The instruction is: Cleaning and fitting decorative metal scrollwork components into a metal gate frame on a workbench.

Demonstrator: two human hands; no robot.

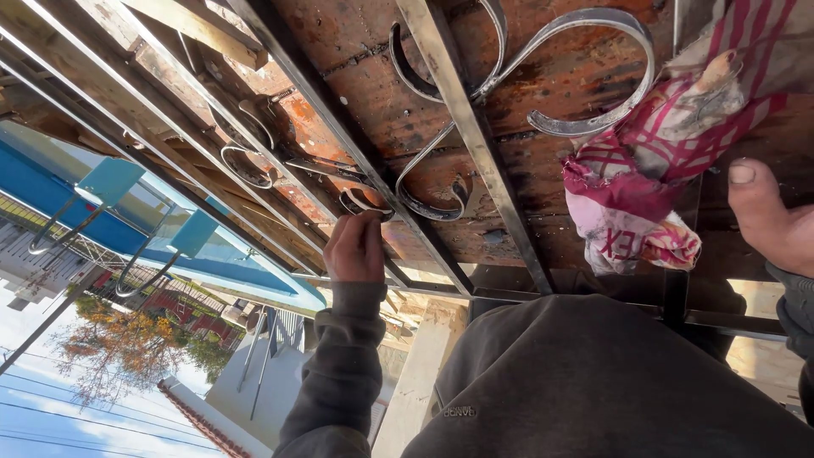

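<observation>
Near the lower middle of the head view, left hand [356,248] curled into a loose fist, fingertips pinched on a small curled steel scroll [365,203] lying flat on the rusty desk [373,93], dark grey sleeve [339,373] trailing down toward the bottom edge. Just right of that scroll, a second steel curl [432,199], S-shaped, rising to the top centre and tucked against a straight flat steel bar [471,136] running diagonally from the top middle down to the lower centre. Farther right, a large open steel loop [610,76] sweeping across the upper right, its lower end touching a crumpled red, pink and white rag [644,178]. At the right edge, right hand [776,225] only partly in frame, thumb extended and resting on the desk beside the rag, holding nothing visible; grip of the hidden fingers impossible to tell. Across the upper left, parallel steel bars of a grille frame [212,127] with more small scrolls [246,161] set between them. Beyond the desk edge at the left and lower left, a blue surface [51,187], rooftops and a tree with orange leaves [127,348] under a pale sky. Along the bottom, dark sweatshirt [585,382] filling the lower right.
</observation>
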